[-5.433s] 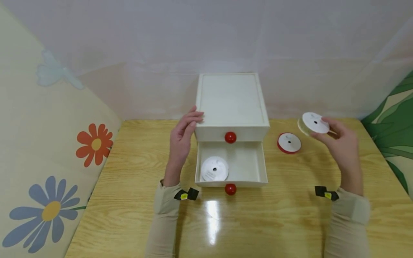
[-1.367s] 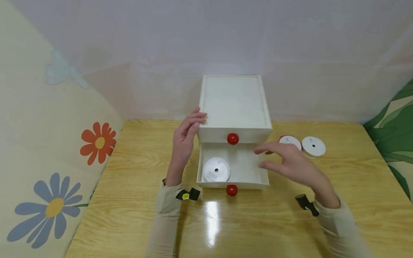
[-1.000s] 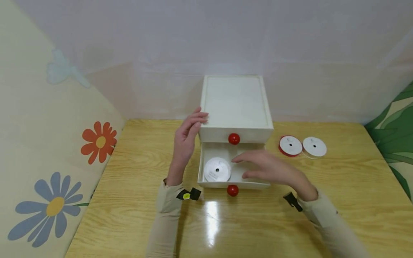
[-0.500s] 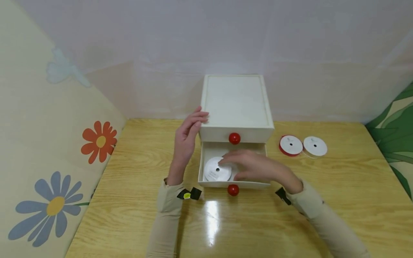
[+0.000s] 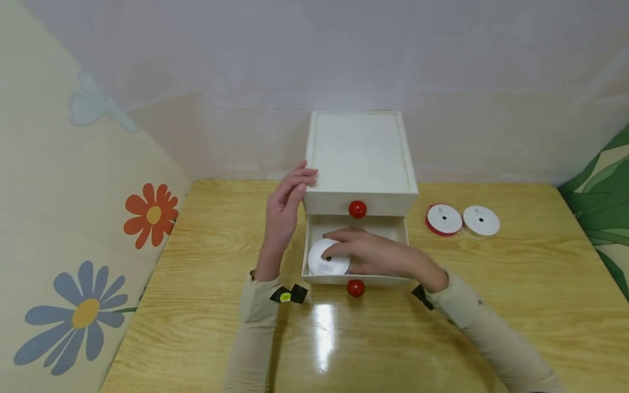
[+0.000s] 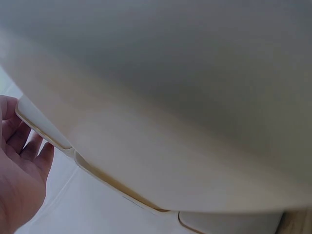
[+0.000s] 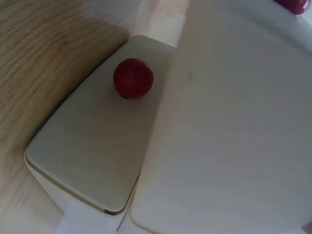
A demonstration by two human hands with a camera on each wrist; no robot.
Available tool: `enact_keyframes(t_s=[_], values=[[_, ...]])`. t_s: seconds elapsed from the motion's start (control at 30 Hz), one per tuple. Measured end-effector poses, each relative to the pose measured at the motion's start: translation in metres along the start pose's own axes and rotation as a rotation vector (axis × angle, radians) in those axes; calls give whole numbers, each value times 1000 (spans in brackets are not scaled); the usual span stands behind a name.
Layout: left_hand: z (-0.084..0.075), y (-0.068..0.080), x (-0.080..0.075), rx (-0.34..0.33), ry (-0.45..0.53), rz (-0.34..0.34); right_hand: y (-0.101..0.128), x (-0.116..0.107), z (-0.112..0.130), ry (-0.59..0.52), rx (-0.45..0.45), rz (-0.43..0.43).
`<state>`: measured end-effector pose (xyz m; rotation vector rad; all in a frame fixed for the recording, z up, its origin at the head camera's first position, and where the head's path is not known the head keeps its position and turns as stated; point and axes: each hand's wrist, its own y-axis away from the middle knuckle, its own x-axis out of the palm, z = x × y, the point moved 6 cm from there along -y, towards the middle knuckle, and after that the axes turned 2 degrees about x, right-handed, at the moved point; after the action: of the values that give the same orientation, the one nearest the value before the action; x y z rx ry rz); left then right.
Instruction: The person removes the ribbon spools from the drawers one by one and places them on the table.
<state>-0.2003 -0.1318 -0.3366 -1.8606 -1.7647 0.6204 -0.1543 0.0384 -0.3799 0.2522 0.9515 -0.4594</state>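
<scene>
A white cabinet (image 5: 361, 153) with red knobs stands at the table's middle, one drawer (image 5: 383, 281) pulled out. Inside that drawer, at its left, lies a ribbon spool (image 5: 319, 266) with a white label. My right hand (image 5: 378, 254) reaches in from the right and grips this spool, one finger over its face and another behind it; its underside is hidden. My left hand (image 5: 282, 213) rests against the cabinet's left side with fingertips over the top edge. The left wrist view shows those left fingers (image 6: 45, 158) along the cabinet's edge.
Right of the cabinet, a red ribbon spool (image 5: 444, 219) and a cream one (image 5: 476, 221) lie side by side on the wooden table (image 5: 491, 305). In the right wrist view, a closed drawer's red knob (image 7: 133, 78) sits close to the table.
The right hand put the cream spool down beside the red one, then moved left into the drawer and onto the spool there, which has shifted slightly left. The left hand has stayed put.
</scene>
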Motion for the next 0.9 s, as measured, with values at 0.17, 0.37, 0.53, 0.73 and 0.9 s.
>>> enact_keyframes(t_s=[0.17, 0.37, 0.53, 0.73, 0.9], values=[[-1, 0, -1, 0, -1, -7, -2, 1, 0, -6, 9, -15], [-1, 0, -2, 8, -4, -10, -3, 1, 1, 19, 22, -9], [1, 1, 0, 12, -7, 13, 4, -6, 0, -60, 104, -39], [3, 0, 0, 12, -12, 20, 15, -22, 3, -119, 115, -177], [3, 1, -1, 4, -18, 19, 26, -31, 8, -108, 110, -288]])
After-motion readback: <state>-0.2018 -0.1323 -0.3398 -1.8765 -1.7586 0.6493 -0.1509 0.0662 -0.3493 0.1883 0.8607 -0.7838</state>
